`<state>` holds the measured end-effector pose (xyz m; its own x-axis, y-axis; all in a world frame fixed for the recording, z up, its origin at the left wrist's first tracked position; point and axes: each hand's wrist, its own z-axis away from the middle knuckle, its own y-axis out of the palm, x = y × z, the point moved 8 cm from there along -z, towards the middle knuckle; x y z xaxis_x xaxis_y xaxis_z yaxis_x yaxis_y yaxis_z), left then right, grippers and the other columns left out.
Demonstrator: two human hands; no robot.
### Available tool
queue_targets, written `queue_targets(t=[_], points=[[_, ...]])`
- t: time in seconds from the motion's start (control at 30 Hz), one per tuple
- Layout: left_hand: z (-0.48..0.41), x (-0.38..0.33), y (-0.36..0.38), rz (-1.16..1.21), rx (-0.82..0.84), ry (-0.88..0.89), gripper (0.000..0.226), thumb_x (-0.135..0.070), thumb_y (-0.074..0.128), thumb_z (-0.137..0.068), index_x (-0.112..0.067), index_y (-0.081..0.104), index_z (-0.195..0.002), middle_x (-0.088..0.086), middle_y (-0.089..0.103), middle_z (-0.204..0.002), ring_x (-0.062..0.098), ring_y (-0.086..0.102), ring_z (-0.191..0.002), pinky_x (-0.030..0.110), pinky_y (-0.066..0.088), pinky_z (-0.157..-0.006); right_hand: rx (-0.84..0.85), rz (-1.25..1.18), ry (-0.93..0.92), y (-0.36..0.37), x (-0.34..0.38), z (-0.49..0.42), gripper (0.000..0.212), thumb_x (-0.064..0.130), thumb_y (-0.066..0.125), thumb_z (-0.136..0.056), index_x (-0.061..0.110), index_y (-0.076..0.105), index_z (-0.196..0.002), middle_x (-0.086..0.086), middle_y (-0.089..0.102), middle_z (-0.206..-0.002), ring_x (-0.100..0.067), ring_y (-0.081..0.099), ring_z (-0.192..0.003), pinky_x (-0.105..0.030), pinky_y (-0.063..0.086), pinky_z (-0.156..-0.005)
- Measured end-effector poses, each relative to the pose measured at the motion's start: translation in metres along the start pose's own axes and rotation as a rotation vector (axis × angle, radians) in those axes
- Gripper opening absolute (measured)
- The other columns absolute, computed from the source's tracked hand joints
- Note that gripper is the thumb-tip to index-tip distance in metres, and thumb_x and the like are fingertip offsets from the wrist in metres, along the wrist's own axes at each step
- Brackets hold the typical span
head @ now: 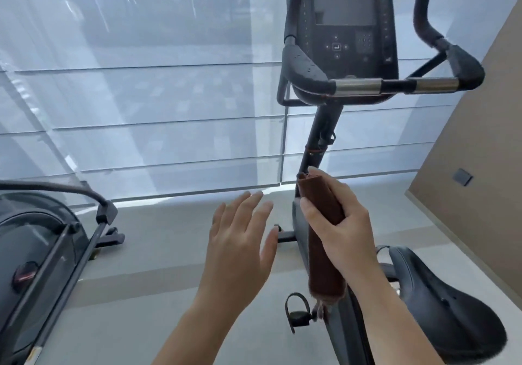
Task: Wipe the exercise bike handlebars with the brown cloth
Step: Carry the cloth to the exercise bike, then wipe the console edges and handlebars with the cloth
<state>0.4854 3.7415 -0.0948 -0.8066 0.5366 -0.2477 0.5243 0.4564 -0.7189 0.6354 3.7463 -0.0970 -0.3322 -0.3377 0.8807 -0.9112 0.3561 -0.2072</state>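
My right hand [339,220] grips a folded brown cloth [322,254] held upright in front of the bike's post, well below the handlebars. The exercise bike handlebars [395,84] are black with two silver grip sections, spanning the upper right under the dark console [343,22]; water drops sit on the left pad [303,66]. My left hand [240,240] hovers to the left of the cloth with fingers straight, holding nothing.
The bike's black saddle [440,299] is at lower right, a pedal with strap [296,311] below the cloth. Another exercise machine [42,240] stands at the left. White blinds [141,82] cover the window ahead; a beige wall [485,166] rises at right.
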Motion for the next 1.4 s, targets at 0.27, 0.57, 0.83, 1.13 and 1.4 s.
queue_targets(t=[0.27, 0.57, 0.83, 1.13, 1.4], points=[[-0.113, 0.063, 0.049, 0.066, -0.052, 0.068, 0.038, -0.028, 0.043, -0.085, -0.008, 0.061, -0.112, 0.010, 0.062, -0.119, 0.028, 0.054, -0.117, 0.046, 0.028, -0.103, -0.062, 0.066, -0.057, 0.039, -0.015, -0.125, 0.039, 0.023, 0.065, -0.082, 0.039, 0.054, -0.115, 0.010, 0.059, -0.105, -0.005, 0.058, -0.091, -0.030, 0.054, -0.079], [-0.272, 0.122, 0.110, 0.247, -0.098, 0.224, 0.036, -0.025, 0.046, -0.087, -0.007, 0.059, -0.115, 0.012, 0.059, -0.123, 0.029, 0.051, -0.119, 0.049, 0.035, -0.103, -0.275, 0.223, -0.167, 0.044, -0.004, -0.253, 0.041, 0.037, 0.062, -0.076, 0.034, 0.056, -0.116, 0.011, 0.062, -0.106, -0.004, 0.058, -0.093, -0.011, 0.047, -0.079], [-0.400, 0.149, 0.139, 0.367, -0.155, 0.406, 0.034, -0.021, 0.052, -0.087, -0.007, 0.058, -0.117, 0.011, 0.059, -0.124, 0.029, 0.050, -0.119, 0.046, 0.034, -0.103, -0.446, 0.338, -0.252, 0.045, 0.026, -0.358, 0.038, 0.030, 0.061, -0.078, 0.037, 0.057, -0.115, 0.009, 0.064, -0.108, -0.003, 0.060, -0.095, -0.018, 0.048, -0.085], [-0.501, 0.150, 0.173, 0.327, -0.206, 0.472, 0.036, -0.025, 0.044, -0.088, -0.004, 0.060, -0.113, 0.014, 0.060, -0.122, 0.031, 0.052, -0.117, 0.043, 0.034, -0.101, -0.378, 0.539, -0.295, 0.036, 0.020, -0.483, 0.037, 0.026, 0.062, -0.082, 0.039, 0.057, -0.116, 0.005, 0.063, -0.107, -0.003, 0.055, -0.096, -0.006, 0.039, -0.085], [-0.568, 0.154, 0.214, 0.334, -0.207, 0.385, 0.034, -0.009, 0.063, -0.083, -0.004, 0.059, -0.117, 0.014, 0.058, -0.125, 0.033, 0.052, -0.117, 0.047, 0.037, -0.100, -0.391, 0.459, -0.349, 0.036, -0.020, -0.593, 0.047, 0.024, 0.065, -0.082, 0.031, 0.049, -0.126, -0.001, 0.055, -0.107, -0.005, 0.051, -0.088, 0.007, 0.031, -0.074]])
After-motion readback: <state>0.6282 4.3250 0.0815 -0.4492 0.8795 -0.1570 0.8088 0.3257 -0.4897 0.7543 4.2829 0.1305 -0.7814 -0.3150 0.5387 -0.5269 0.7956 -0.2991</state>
